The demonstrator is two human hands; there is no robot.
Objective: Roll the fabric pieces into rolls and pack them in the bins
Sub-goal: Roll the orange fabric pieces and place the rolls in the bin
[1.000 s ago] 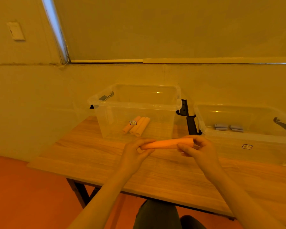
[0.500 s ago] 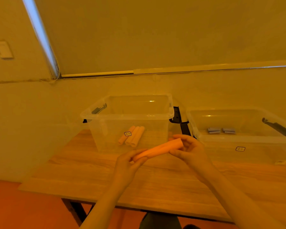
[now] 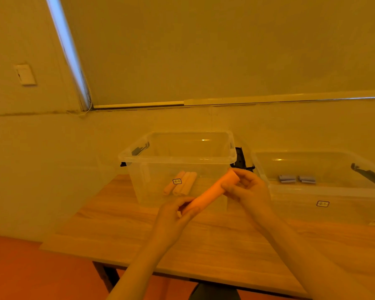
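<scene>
A person holds a tightly rolled tube of orange fabric (image 3: 211, 190) in the air above the pale wooden table (image 3: 204, 245), in front of the clear plastic bin on the left (image 3: 178, 156). The roll is tilted, its lower end toward the person and its upper end raised toward the bin's near right corner. The left hand (image 3: 173, 215) has its fingers and thumb curled round the lower end of the roll. The right hand (image 3: 248, 188) pinches the upper end, fingers bent over the top and thumb underneath.

The clear left bin stands on the table with a small label on its front wall. On its floor lie three pale orange fabric rolls (image 3: 180, 184) side by side, touching one another. To the right of that bin, just beside it, stands a second clear plastic bin (image 3: 325, 191), lower and wider in this view, also with a small label on its front wall. Inside it lie two small grey-blue fabric rolls (image 3: 297, 179), near each other. Dark latch handles (image 3: 140, 148) show at the outer ends of both bins. Behind the left bin runs a plain wall with a pulled-down roller blind (image 3: 225, 46) above it.
</scene>
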